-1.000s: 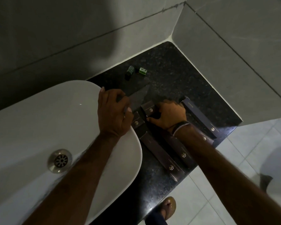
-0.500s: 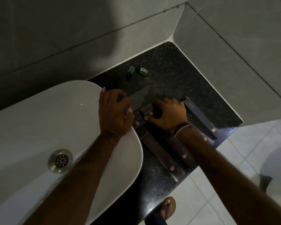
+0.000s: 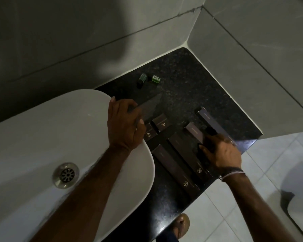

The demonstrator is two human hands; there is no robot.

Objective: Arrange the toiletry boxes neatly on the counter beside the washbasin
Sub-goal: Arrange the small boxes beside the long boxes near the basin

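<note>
Dark boxes (image 3: 175, 165) lie in rows beside the washbasin (image 3: 42, 137); your left grip (image 3: 124, 123) holds a flat packet (image 3: 150, 109), your right (image 3: 220, 151) presses loosely on one box, so square it next.

Single head-worn view, wide-angle, aimed steeply down from above. Close range: washbasin (image 3: 63, 137) fills lower left, dark worktop (image 3: 191, 88) corner sits centre, wall tiles above, floor (image 3: 262, 172) at right.
</note>
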